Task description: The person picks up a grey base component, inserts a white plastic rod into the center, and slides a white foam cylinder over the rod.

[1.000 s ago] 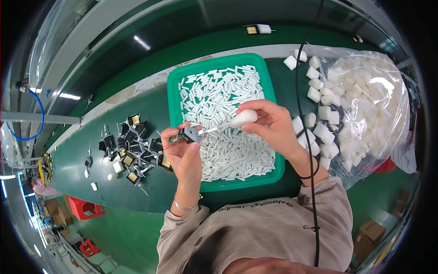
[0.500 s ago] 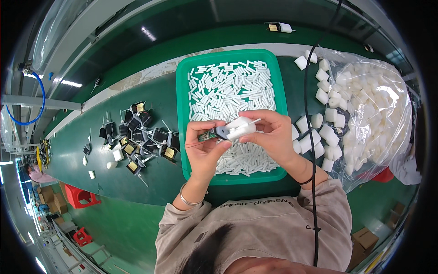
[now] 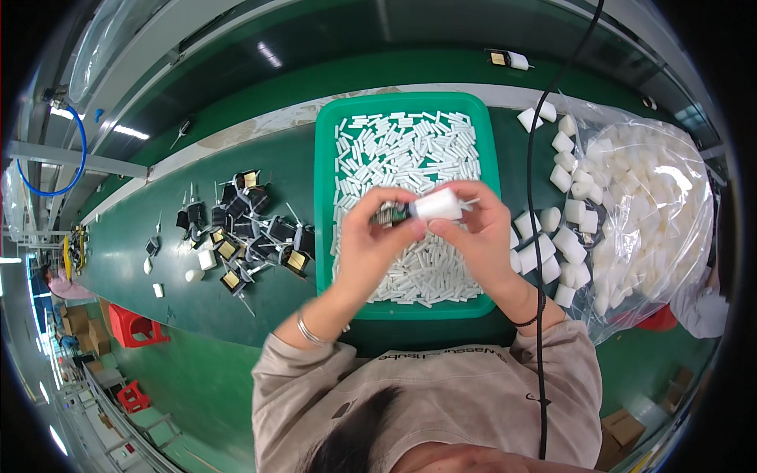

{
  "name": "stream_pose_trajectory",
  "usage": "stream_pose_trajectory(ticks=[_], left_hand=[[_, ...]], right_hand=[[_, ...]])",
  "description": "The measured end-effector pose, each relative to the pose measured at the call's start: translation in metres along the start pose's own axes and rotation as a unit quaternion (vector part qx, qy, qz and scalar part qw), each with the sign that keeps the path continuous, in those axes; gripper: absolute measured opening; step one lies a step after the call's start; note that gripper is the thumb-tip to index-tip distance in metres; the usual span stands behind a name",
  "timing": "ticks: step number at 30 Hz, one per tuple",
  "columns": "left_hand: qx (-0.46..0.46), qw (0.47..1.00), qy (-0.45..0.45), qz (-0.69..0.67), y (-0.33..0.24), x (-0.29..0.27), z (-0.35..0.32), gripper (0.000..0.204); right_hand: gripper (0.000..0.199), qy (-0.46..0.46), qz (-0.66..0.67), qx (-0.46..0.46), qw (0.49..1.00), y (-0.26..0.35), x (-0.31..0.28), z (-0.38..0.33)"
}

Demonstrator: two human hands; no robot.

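Observation:
Over the tray, my left hand (image 3: 377,240) is closed on the dark end of a small electronic part with a green circuit board (image 3: 389,213). A white, soft-looking cylinder (image 3: 438,205) sits at that part's right end. My right hand (image 3: 482,232) pinches this cylinder from the right, thumb below it. A thin white stick (image 3: 470,202) pokes out of the cylinder's right end. Beneath both hands lies a green tray (image 3: 324,165) filled with short white sticks (image 3: 402,154). My fingers hide part of the join between cylinder and board.
Left of the tray lies a heap of dark electronic parts (image 3: 252,221) with thin stems. To the right, loose white cylinders (image 3: 569,246) lie beside a clear plastic bag (image 3: 650,205) full of them. A black cable (image 3: 539,315) hangs across the right side.
The white piece looked split around the stick before; now it appears as one closed cylinder. Both hands have shifted slightly and turned the part.

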State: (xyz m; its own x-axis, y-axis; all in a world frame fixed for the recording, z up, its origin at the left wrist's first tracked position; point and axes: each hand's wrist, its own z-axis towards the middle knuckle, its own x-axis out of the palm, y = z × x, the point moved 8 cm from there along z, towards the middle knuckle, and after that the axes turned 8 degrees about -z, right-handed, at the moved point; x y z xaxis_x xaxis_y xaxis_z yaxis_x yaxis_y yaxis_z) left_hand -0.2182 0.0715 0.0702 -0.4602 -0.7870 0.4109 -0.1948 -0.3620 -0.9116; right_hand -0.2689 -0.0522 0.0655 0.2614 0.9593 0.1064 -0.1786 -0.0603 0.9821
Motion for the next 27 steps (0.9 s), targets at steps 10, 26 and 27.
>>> stream_pose_trajectory(ticks=[10, 26, 27], left_hand=[[-0.024, 0.889, -0.207, 0.407, 0.012, -0.152, 0.252, 0.070], [-0.059, 0.567, 0.108, 0.815, -0.074, -0.256, 0.088, 0.047], [-0.058, 0.567, 0.109, 0.814, -0.075, -0.252, 0.082, 0.047]], right_hand=[[0.040, 0.194, -0.388, -0.041, 0.900, -0.013, 0.025, -0.002], [0.020, 0.194, -0.419, -0.066, 0.884, -0.021, 0.032, -0.006], [0.020, 0.193, -0.420, -0.065, 0.884, -0.020, 0.030, -0.005]])
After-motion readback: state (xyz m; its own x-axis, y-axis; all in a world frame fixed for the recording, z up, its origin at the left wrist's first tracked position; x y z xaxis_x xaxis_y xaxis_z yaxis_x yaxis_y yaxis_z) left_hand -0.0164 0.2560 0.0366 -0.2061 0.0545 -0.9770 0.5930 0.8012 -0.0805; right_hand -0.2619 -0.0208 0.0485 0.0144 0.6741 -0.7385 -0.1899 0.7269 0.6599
